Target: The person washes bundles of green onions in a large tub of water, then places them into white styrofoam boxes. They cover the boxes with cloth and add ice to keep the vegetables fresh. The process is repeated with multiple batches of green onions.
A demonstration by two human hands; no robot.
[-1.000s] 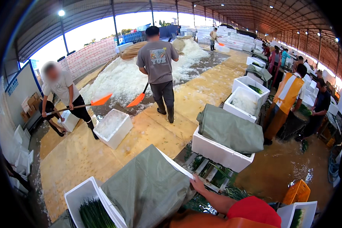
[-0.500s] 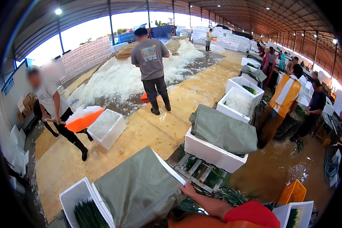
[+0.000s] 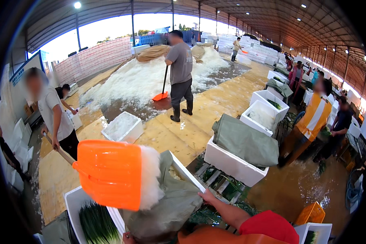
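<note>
While a co-worker's orange shovel (image 3: 107, 173) is tipping ice over the box (image 3: 75, 203) of greens, the left hand (image 3: 129, 237) is showing only its edge against the cloth (image 3: 171, 203), grip unreadable; the right hand (image 3: 207, 197) is gripping the cloth's edge at the box rim.

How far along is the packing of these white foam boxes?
Done: the foam box behind already lies under a grey-green cover. In hand: the right hand is at the near box's rim, its cover folded aside, while a co-worker's orange shovel brings ice over. Left: the green onions lie in an open box, with no ice showing.
</note>
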